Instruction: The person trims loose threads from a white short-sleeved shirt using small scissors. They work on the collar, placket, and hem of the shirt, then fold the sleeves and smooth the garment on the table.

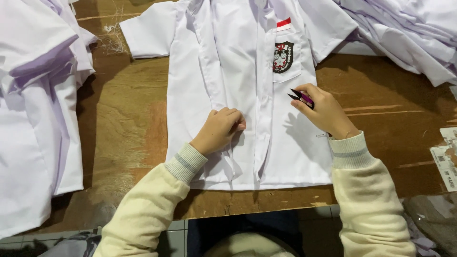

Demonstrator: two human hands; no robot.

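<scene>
Shirt (238, 95) flat under left hand (220, 129), fingers curled; right hand (322, 110) pinching snips (301, 97).

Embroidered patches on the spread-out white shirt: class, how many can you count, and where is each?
2. A small red-and-white striped patch sits just above the chest pocket, and a dark shield-shaped badge is on the pocket itself. Folds or the stacked shirts may hide others.
</scene>
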